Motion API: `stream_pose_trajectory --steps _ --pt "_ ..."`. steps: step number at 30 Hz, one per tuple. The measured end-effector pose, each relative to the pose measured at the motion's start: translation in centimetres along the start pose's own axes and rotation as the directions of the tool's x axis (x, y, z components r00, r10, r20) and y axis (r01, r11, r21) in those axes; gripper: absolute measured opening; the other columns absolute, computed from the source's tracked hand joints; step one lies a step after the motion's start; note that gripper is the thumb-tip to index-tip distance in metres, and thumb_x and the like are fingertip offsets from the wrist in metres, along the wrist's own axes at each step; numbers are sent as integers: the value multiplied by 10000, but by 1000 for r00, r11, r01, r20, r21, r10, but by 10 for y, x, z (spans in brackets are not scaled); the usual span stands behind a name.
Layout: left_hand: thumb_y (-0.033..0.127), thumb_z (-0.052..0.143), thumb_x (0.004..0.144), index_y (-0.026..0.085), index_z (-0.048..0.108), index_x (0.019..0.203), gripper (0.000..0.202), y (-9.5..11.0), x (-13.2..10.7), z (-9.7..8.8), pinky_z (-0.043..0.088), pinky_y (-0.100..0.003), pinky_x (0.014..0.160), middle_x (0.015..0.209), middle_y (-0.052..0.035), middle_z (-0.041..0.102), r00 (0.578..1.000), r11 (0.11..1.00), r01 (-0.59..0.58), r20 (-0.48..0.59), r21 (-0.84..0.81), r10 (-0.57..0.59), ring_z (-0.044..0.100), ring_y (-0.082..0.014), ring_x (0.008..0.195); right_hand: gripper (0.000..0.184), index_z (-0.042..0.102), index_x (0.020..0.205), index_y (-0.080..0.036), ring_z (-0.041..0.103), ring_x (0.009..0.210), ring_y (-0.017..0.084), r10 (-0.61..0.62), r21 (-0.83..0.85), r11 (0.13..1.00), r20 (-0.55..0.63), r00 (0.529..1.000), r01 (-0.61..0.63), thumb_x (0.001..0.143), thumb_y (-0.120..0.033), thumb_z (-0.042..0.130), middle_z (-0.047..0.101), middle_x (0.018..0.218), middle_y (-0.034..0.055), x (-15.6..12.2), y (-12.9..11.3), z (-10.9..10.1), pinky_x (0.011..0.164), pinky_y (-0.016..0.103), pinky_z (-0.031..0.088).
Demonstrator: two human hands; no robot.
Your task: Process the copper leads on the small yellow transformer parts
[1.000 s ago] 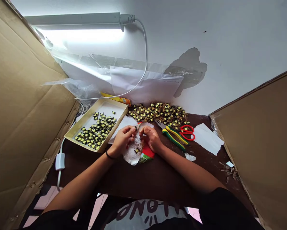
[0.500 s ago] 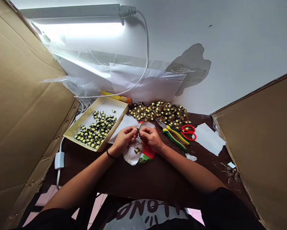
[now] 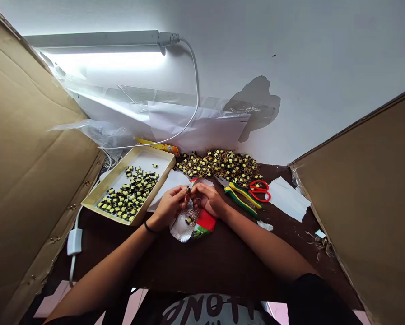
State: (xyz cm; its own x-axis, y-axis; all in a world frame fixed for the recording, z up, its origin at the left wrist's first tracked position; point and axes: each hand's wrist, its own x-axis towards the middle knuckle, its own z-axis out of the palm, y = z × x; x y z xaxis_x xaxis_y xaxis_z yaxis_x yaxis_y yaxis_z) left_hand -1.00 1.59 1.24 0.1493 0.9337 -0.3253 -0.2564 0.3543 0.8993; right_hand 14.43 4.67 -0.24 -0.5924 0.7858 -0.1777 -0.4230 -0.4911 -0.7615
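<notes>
Head view is giving me both bare hands over the middle of the dark tabletop. I am seeing the left hand pinching a small black coil component between thumb and forefinger, its other fingers curling beneath. The right hand is facing it from the right, its fingers bending loosely close to that piece; at this size I cannot tell whether they are gripping a thin wire lead.

Below the hands, silver foil is lying on a red-and-green packet, and a loose yellow-and-black coil is resting on the foil. To the left, a shallow cardboard tray is holding a spread of similar coils, gathering mostly toward its near end. On the far side, a heap of coils with copper-coloured leads is sitting against the wall. Right of the hands, I am seeing green-and-yellow-handled pliers lying just beside red-handled scissors, with torn white paper spreading farther right.
</notes>
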Motion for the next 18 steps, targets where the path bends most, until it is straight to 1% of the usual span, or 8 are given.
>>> stream_pose_trajectory --steps 4,9,13,16,18 --pt "512 720 711 145 541 705 409 -2 1 -1 226 -173 357 575 43 498 999 999 -29 20 24 29 386 -34 408 376 595 684 -164 499 561 80 -17 -23 1000 -7 1000 17 579 -439 829 580 637 -28 1 2 0 519 209 404" --pt "527 715 698 145 545 682 418 -3 3 0 222 -185 376 522 42 495 997 992 -78 20 98 77 384 -47 409 416 576 674 -165 470 529 66 -47 -54 998 -45 998 44 518 -431 856 555 597 -47 4 3 -1 486 199 382" --pt "558 694 700 157 542 703 429 -3 0 2 191 -201 363 489 54 478 997 982 -76 14 171 74 338 -48 370 425 550 674 -167 455 515 67 -54 -78 996 -25 998 52 549 -462 830 529 588 -47 2 3 -1 463 203 354" --pt "559 674 720 158 535 691 425 -3 -2 4 224 -202 387 503 55 475 993 966 -120 10 231 121 334 -48 391 433 508 660 -175 370 456 46 -69 -107 992 -12 998 67 594 -491 798 465 541 -69 0 3 0 416 194 259" --pt "558 660 733 152 539 669 429 -2 -3 6 260 -201 420 529 47 479 986 948 -167 23 271 167 363 -56 433 452 486 656 -182 314 431 35 -104 -140 985 -10 994 102 612 -521 780 413 519 -88 -1 4 1 408 195 212"
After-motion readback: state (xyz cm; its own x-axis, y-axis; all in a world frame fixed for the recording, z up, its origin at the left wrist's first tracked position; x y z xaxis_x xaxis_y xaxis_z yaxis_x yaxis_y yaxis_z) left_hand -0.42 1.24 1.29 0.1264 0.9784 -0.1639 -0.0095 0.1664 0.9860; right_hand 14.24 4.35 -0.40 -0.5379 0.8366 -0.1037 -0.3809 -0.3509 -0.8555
